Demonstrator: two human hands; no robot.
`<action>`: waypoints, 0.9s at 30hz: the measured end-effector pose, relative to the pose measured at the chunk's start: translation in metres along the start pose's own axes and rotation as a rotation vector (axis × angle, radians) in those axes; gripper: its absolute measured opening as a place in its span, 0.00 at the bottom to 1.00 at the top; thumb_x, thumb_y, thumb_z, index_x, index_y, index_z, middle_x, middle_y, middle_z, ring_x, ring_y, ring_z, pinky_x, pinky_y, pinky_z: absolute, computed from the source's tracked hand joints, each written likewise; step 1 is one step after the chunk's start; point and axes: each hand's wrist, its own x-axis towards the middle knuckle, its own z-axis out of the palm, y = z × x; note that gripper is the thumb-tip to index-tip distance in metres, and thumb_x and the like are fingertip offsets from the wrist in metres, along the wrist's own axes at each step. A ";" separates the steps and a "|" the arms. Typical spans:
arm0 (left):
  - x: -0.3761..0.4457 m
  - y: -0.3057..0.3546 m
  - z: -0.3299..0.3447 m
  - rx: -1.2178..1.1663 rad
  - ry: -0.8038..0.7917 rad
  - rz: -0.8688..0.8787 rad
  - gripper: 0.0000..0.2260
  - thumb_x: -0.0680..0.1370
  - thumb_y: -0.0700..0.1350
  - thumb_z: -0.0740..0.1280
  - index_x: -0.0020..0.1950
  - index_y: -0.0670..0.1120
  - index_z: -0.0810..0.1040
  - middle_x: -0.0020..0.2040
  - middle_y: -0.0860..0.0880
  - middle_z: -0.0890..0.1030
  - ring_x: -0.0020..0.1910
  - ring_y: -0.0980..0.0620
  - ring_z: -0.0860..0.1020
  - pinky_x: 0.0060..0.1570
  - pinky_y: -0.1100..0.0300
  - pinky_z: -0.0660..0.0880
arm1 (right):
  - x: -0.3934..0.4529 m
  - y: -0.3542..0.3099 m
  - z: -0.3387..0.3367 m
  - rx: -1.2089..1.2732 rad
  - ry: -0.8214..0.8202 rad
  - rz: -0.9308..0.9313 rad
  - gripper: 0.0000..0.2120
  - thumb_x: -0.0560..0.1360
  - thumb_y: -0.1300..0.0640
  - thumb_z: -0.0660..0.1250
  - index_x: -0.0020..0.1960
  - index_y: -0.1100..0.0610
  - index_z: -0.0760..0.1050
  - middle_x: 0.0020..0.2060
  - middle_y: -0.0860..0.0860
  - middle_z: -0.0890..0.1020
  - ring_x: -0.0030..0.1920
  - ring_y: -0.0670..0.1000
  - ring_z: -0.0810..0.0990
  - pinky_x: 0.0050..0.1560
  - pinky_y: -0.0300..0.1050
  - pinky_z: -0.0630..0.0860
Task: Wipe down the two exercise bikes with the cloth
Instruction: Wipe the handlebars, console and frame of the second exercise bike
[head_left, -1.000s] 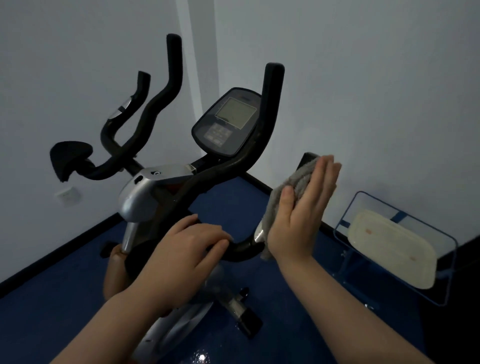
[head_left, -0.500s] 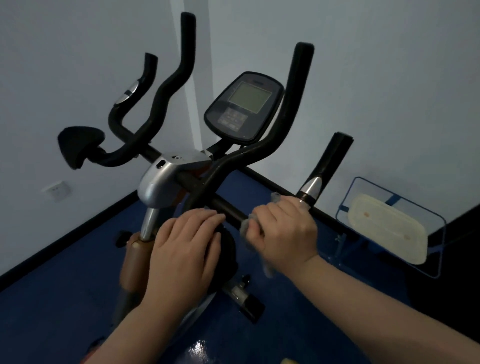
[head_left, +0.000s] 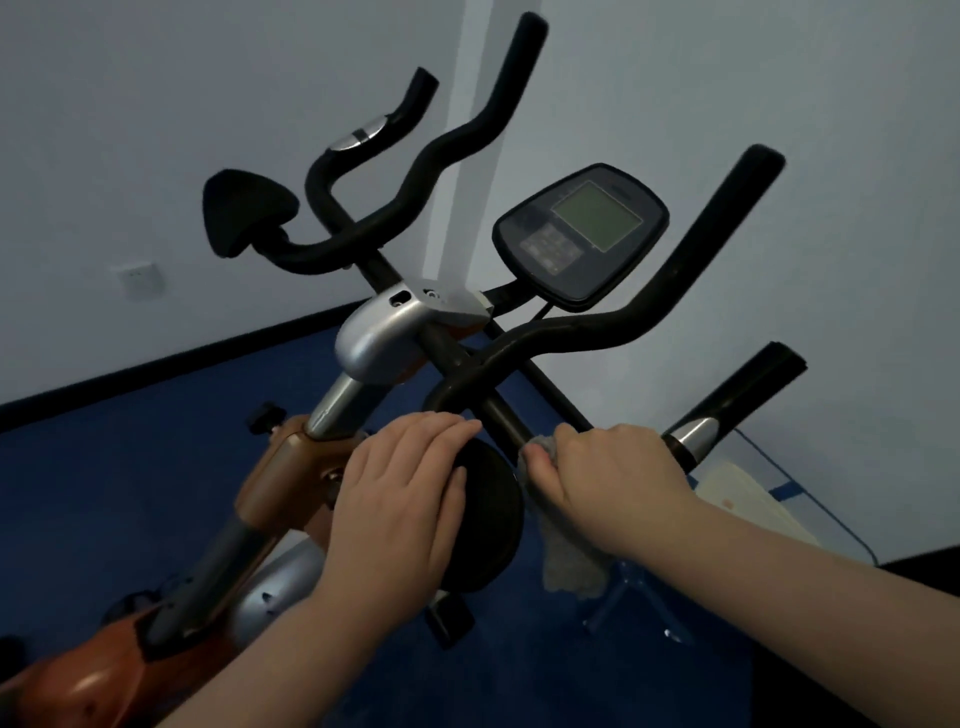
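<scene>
While we look down from the head camera, our right hand is curled around the black handlebar of the exercise bike, with the grey cloth pinched between palm and bar. Loose cloth hangs below the wrist, and a small fold peeks out by the thumb. Just past our knuckles sits the silver grip sensor on the right-hand grip. Our left hand lies flat, fingers straight and together, resting on the black round elbow pad. The two hands are close but not touching. Up ahead, the console with its grey screen tilts toward us, above the silver stem cover. Further left, the other elbow pad sticks out. Low on the right, a blue wire rack holding a pale tray stands on the blue floor.
</scene>
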 end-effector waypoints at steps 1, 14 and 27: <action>0.000 0.000 0.001 -0.009 0.005 -0.007 0.16 0.79 0.47 0.57 0.65 0.49 0.73 0.61 0.53 0.76 0.62 0.53 0.71 0.60 0.60 0.63 | 0.001 0.001 0.000 0.012 -0.022 -0.027 0.27 0.77 0.56 0.62 0.66 0.54 0.47 0.40 0.56 0.69 0.30 0.54 0.64 0.23 0.43 0.56; 0.001 0.004 0.004 -0.061 0.039 -0.037 0.15 0.79 0.46 0.57 0.63 0.50 0.75 0.60 0.54 0.77 0.60 0.53 0.72 0.59 0.57 0.65 | 0.054 -0.002 -0.004 0.361 0.016 0.007 0.22 0.80 0.56 0.58 0.71 0.57 0.56 0.54 0.59 0.74 0.49 0.60 0.77 0.39 0.49 0.68; 0.010 0.024 0.000 -0.097 0.175 -0.182 0.11 0.77 0.45 0.60 0.54 0.50 0.80 0.50 0.57 0.80 0.53 0.61 0.74 0.57 0.71 0.65 | 0.005 0.020 -0.009 0.701 0.131 0.017 0.18 0.76 0.40 0.61 0.54 0.54 0.70 0.44 0.53 0.81 0.45 0.55 0.79 0.41 0.47 0.72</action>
